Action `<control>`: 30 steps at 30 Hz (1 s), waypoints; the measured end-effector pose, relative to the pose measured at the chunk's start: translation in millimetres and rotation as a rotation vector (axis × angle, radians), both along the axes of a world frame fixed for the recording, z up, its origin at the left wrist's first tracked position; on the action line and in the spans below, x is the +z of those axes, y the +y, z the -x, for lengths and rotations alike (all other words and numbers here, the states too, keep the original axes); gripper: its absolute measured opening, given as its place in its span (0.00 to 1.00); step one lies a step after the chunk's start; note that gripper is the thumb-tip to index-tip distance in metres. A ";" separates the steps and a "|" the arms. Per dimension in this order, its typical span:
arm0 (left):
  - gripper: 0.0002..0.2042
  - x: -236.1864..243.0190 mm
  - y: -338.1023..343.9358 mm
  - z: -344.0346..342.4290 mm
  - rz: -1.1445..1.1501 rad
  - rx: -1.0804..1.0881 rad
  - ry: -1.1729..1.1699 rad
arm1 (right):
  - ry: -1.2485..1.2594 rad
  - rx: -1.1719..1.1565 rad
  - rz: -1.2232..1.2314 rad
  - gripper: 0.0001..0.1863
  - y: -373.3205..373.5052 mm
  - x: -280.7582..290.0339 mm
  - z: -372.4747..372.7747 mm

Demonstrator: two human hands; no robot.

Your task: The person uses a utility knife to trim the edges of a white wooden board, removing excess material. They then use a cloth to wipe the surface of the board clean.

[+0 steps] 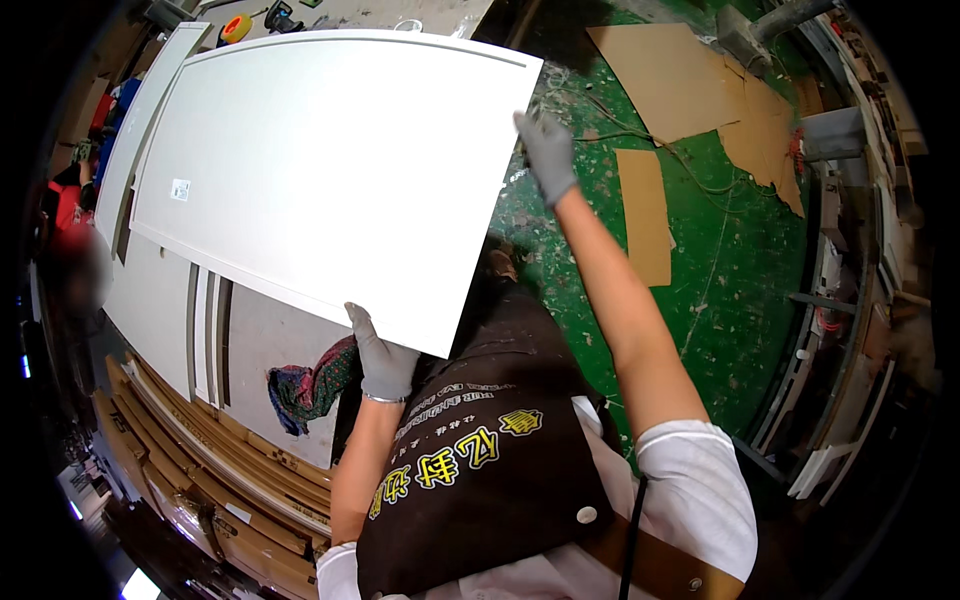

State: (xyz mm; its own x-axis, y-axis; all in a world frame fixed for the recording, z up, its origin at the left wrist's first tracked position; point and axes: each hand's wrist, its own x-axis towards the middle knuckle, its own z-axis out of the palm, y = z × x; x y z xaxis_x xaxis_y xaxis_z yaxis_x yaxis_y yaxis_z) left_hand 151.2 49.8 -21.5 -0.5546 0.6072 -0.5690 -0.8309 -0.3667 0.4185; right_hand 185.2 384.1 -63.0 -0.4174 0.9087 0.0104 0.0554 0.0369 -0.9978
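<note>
A large white panel (330, 180) with a raised rim and a small sticker lies tilted across the workbench, its right end jutting past the bench edge. My left hand (382, 358), in a grey glove, grips the near long edge close to the corner, thumb on top and fingers hidden underneath. On the right short edge, near the far corner, my gloved right hand (548, 155) is closed at the rim; its fingertips are partly hidden. Beneath the panel's near side, a patterned cloth (315, 385) lies crumpled on the bench.
More white panels (160, 300) lie under and left of this one. A yellow tape roll (236, 28) sits at the back. Stacked cardboard (220, 480) stands near left; another person (70, 205) is far left. Cardboard sheets (670, 80) and a cable (690, 170) lie on the green floor.
</note>
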 end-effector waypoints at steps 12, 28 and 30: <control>0.39 11.1 5.9 -6.6 0.160 0.029 0.163 | -0.125 0.204 -0.237 0.17 40.6 55.6 -27.7; 0.36 5.8 6.2 -5.3 0.047 0.052 0.100 | -0.482 0.500 -0.966 0.24 -53.4 46.0 -53.0; 0.35 5.4 4.6 -7.6 0.016 0.006 0.211 | -0.448 0.535 -0.943 0.24 -83.5 50.1 -64.5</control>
State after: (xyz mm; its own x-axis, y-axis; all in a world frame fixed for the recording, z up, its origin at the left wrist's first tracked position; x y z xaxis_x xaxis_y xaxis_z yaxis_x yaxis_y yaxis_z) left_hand 158.8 54.3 -16.1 -0.6658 0.5959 -0.4490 -0.7221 -0.3632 0.5888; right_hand 249.7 300.6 -12.9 -0.8814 0.3272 0.3407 0.1482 0.8764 -0.4583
